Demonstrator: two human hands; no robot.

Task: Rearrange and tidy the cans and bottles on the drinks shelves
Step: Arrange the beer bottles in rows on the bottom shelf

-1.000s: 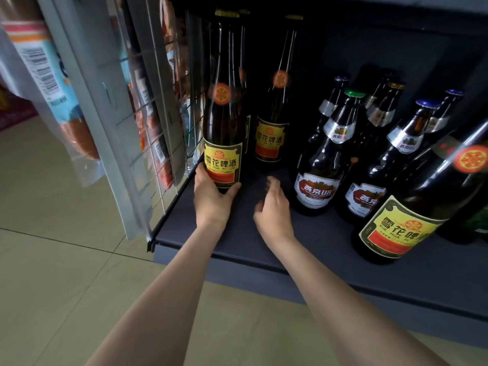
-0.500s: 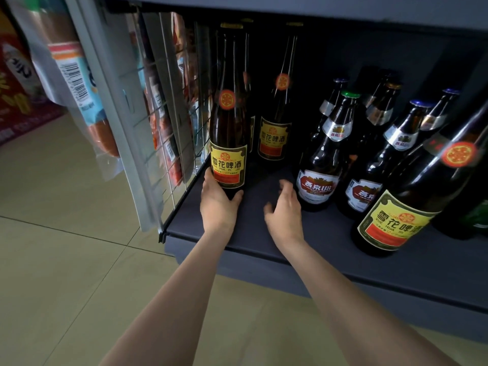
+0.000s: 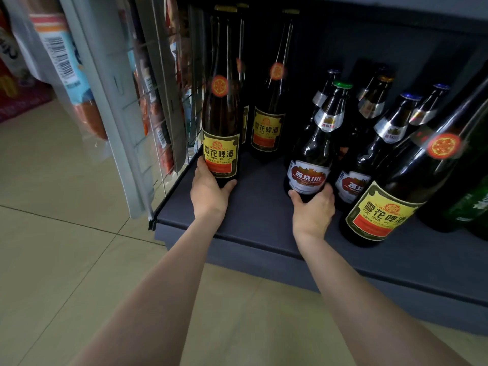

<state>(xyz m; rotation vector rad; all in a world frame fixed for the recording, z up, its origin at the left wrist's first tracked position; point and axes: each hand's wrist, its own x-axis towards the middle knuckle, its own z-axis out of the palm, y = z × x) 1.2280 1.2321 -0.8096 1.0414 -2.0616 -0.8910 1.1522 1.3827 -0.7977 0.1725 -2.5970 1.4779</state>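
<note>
Grasping with our left grip [image 3: 211, 192] the yellow-labelled brown glass bottle [image 3: 221, 120] beside the wire side panel [image 3: 161, 107], our right grip [image 3: 313, 210] grasps the white-labelled dark bottle [image 3: 311, 159]; bare dark shelf [image 3: 261, 207] lies between them.

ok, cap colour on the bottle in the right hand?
Green cap, clearest in the head view.

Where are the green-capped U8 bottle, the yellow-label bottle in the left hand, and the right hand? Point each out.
Green-capped U8 bottle [image 3: 309, 178]: head view, on its white and red label.
Yellow-label bottle [image 3: 220, 157]: head view, on its yellow label.
Right hand [image 3: 313, 212]: head view, on its back.
</note>
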